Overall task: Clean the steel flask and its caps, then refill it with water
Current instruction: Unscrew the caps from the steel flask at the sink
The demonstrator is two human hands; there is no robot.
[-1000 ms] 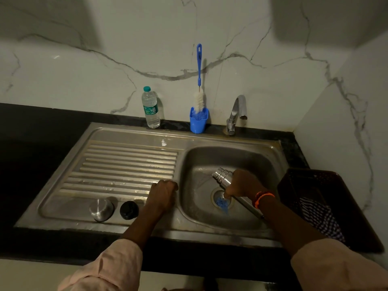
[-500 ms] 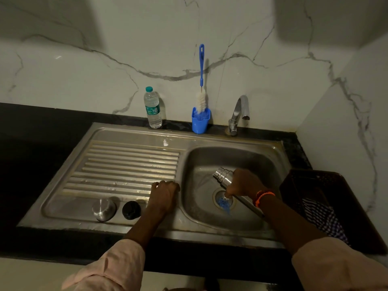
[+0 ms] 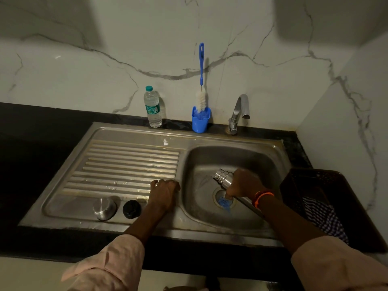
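Steel flask (image 3: pixel 224 179) gripped in right hand (image 3: pixel 244 184), tilted over sink basin (image 3: pixel 241 156), long axis running from open mouth at upper left down toward wrist. Left hand (image 3: pixel 164 192) rests loosely curled on drainboard (image 3: pixel 130 162), holding nothing. Steel cap (image 3: pixel 104 207), black cap (image 3: pixel 131 209) just left of it. Brush (image 3: pixel 201 80), tap (image 3: pixel 239 114) behind on counter (image 3: pixel 42 118).
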